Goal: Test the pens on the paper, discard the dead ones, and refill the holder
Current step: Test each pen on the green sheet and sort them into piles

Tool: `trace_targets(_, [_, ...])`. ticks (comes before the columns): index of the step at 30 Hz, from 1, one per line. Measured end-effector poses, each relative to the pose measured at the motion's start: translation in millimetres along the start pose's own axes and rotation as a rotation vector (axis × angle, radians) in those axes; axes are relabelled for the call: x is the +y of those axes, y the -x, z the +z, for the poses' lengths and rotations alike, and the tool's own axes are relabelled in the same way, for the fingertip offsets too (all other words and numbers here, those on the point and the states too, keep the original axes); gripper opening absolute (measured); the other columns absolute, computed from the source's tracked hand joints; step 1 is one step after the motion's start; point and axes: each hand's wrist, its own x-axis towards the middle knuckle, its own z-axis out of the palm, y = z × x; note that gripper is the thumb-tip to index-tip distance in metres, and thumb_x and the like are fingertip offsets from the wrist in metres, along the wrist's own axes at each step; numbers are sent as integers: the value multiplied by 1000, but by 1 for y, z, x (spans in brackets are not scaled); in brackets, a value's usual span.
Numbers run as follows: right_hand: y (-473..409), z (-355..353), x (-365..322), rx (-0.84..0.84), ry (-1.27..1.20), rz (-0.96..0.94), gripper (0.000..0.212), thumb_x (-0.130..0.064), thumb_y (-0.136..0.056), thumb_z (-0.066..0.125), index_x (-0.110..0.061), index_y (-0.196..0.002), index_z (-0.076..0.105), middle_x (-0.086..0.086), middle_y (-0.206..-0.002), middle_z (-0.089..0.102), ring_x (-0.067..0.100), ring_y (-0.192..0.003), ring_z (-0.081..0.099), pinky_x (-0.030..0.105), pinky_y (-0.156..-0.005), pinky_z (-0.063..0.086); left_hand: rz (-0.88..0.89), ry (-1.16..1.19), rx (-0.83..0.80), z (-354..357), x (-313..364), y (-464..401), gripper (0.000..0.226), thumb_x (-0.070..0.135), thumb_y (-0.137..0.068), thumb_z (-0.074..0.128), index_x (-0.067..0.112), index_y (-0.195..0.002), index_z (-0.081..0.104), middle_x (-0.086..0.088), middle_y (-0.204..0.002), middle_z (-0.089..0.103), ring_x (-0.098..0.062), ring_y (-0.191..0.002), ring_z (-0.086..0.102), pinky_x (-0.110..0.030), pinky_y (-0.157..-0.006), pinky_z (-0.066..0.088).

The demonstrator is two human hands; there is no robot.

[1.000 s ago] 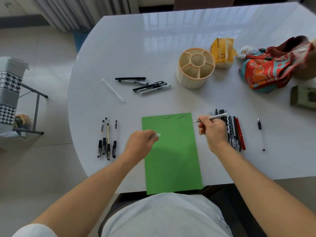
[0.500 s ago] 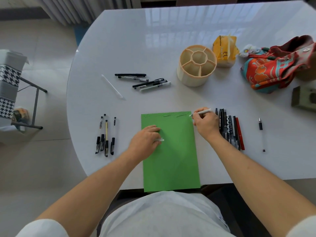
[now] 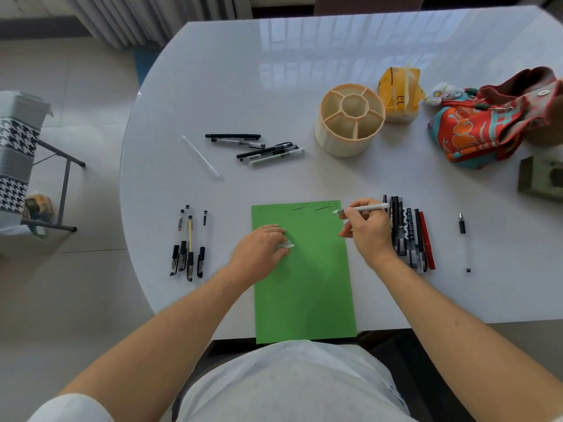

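Note:
A green sheet of paper (image 3: pixel 304 284) lies at the table's near edge, with dark strokes along its top. My right hand (image 3: pixel 370 231) grips a white pen (image 3: pixel 362 208), its tip at the sheet's top right corner. My left hand (image 3: pixel 262 248) rests on the sheet's left part and holds a clear pen cap (image 3: pixel 286 245). A beige compartmented holder (image 3: pixel 350 118) stands empty at the back. Several dark pens and a red one (image 3: pixel 409 236) lie in a row right of the paper. Several pens (image 3: pixel 189 242) lie to its left, and more pens (image 3: pixel 262 149) lie behind it.
A clear straw-like tube (image 3: pixel 201 156) lies at the back left. A lone pen (image 3: pixel 463 239) lies far right. A yellow packet (image 3: pixel 397 89), a patterned cloth bag (image 3: pixel 487 123) and a green box (image 3: pixel 542 178) sit at the right. A stool stands on the floor at the left.
My right hand brought the pen down to the paper's top edge, where more dark strokes now show. My left hand settled onto the sheet with the cap.

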Motion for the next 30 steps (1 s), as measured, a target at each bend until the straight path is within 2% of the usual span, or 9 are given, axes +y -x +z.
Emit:
trace_targets(3, [22,6,2,-181,-110,47,3,-9,-95,64,-9,-94,63,14,-85,75,23,-55,65,42,-58,62,-22,37,22,-2,4,-1,25,36,-94,63,18,-109,72,4,-114,70,-12,-112,61,-19,-92,35])
trace_targets(6, [37,13,1,-250,-161,69,3,-7,-96,64,-6,-94,63,16,-85,75,21,-55,64,40,-56,61,-20,56,23,-1,8,-1,27,38,-95,61,18,-111,71,5,-113,69,-11,-106,61,-21,-93,41])
trace_targets(12, [46,22,0,-293,-193,87,2,-6,-96,64,-5,-94,64,17,-84,75,22,-55,62,41,-58,62,-42,95,-5,-2,18,-1,28,42,-96,59,22,-112,69,8,-106,68,-10,-99,58,-26,-87,46])
trace_targets(14, [48,25,1,-308,-188,92,2,-7,-95,67,-6,-96,66,17,-84,75,21,-56,62,42,-59,62,-65,103,-23,-5,23,-1,23,42,-97,58,25,-108,69,9,-95,68,-8,-86,57,-25,-75,43])
trace_targets(16, [51,28,3,-319,-188,103,5,-10,-95,69,-6,-98,68,16,-85,75,20,-58,63,42,-61,62,-67,106,-46,-8,28,-2,15,39,-97,59,26,-92,65,10,-75,63,-6,-66,53,-24,-61,37])
trace_targets(18, [55,32,5,-296,-200,112,6,-11,-95,69,-7,-99,69,15,-84,75,21,-59,63,44,-64,63,-82,118,-73,-10,33,-3,20,35,-97,59,23,-82,60,8,-64,58,-8,-57,53,-25,-53,36])
trace_targets(22, [63,41,8,-198,-196,105,3,-10,-95,70,-8,-97,70,7,-76,75,21,-57,65,40,-65,63,-132,157,-115,-14,39,-4,17,31,-98,60,17,-89,67,3,-70,66,-13,-63,64,-33,-60,54])
trace_targets(24, [65,42,8,-181,-184,98,3,-11,-95,69,-8,-96,70,4,-73,73,20,-57,66,35,-62,61,-137,164,-121,-14,41,-3,17,31,-97,61,18,-89,67,4,-68,66,-11,-60,65,-32,-60,55])
trace_targets(30, [63,34,13,-223,-115,107,7,-16,-96,69,-9,-96,70,3,-74,73,17,-57,65,31,-61,61,-160,322,-184,-7,42,4,17,30,-96,63,24,-80,64,7,-65,67,-2,-51,63,-24,-51,50])
